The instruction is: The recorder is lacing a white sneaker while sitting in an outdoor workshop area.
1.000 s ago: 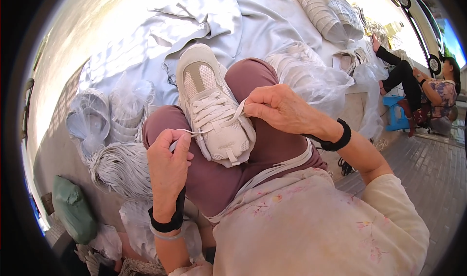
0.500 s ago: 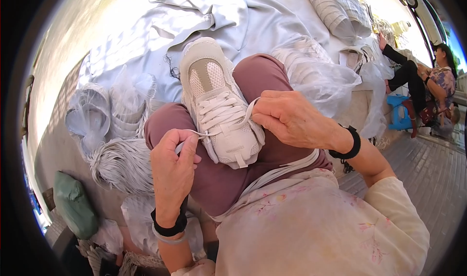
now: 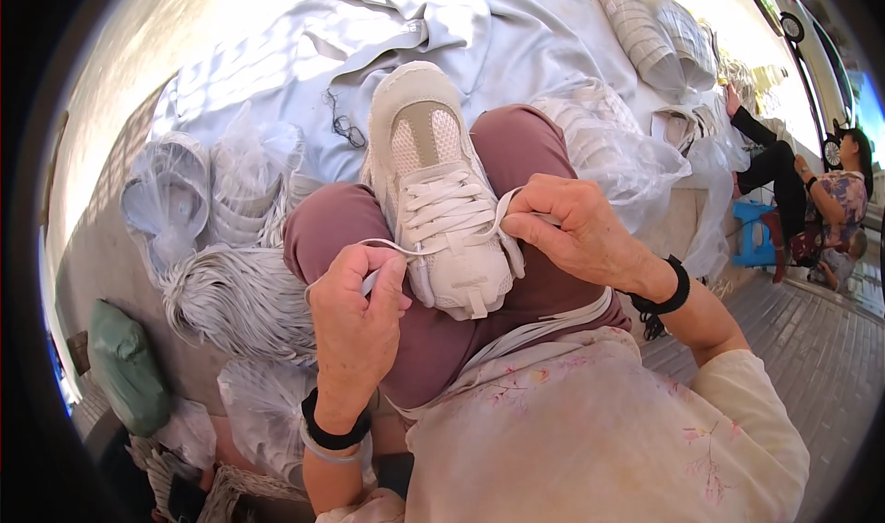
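Resting on the lap, toe toward 12 o'clock, the white sneaker [image 3: 441,191] looks light and soft-sided, its flat lace [image 3: 392,245] limp, pinched at each end between left hand [image 3: 355,325] and right hand [image 3: 572,233] fingers.

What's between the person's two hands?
In the head view, the white sneaker on the lap, its lace stretched from left hand to right hand.
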The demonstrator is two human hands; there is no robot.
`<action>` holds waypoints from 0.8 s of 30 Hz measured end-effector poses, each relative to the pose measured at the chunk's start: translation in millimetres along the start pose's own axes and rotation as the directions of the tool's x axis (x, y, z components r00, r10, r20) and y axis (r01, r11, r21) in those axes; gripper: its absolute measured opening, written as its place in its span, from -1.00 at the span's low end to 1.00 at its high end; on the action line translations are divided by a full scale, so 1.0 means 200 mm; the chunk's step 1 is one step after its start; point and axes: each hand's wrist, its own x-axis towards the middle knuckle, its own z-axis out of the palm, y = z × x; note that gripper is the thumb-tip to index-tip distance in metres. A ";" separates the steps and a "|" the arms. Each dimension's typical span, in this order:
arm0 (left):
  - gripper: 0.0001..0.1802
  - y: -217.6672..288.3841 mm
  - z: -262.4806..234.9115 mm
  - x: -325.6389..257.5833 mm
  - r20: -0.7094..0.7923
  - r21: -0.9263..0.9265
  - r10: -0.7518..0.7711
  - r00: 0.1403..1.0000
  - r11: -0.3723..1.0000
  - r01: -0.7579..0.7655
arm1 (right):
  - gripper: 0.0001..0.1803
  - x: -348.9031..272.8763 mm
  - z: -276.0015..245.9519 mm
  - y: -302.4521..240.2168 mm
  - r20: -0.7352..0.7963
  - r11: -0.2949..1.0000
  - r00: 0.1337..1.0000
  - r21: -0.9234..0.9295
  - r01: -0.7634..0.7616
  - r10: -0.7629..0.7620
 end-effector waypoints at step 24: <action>-0.62 -0.04 0.12 -0.13 -0.126 0.555 0.592 0.796 0.707 -0.438 | -0.64 -0.14 0.19 0.00 -0.247 0.926 0.921 -0.304 0.222 -0.302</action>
